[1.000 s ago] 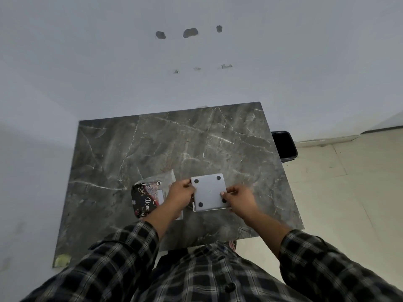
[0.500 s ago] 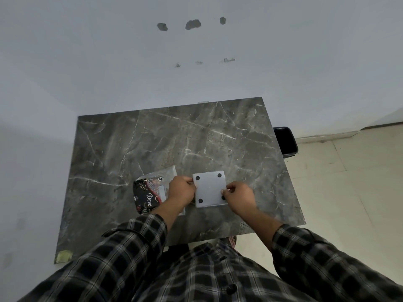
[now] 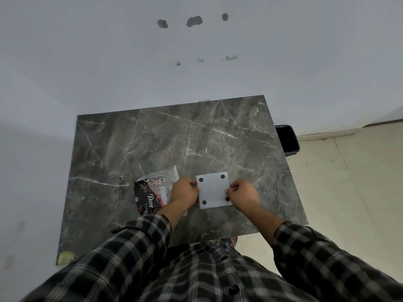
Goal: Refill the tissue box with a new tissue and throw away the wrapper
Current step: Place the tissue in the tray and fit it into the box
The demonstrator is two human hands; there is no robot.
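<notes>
Pale grey and square, the tissue box (image 3: 213, 190) lies upside down near the front edge of a dark marble-pattern table (image 3: 152, 138), its underside with four black feet facing up. The left hand (image 3: 184, 193) grips its left edge and the right hand (image 3: 243, 196) pinches its right edge, both clamped on the box. Just left of it, partly hidden behind the left wrist, lies a black-and-red tissue pack (image 3: 150, 196) in clear wrapper marked "Dove". A black bin (image 3: 287, 139) stands on the floor past the table's right side, partly hidden by its edge. Plaid sleeves (image 3: 139, 243) fill the foreground.
</notes>
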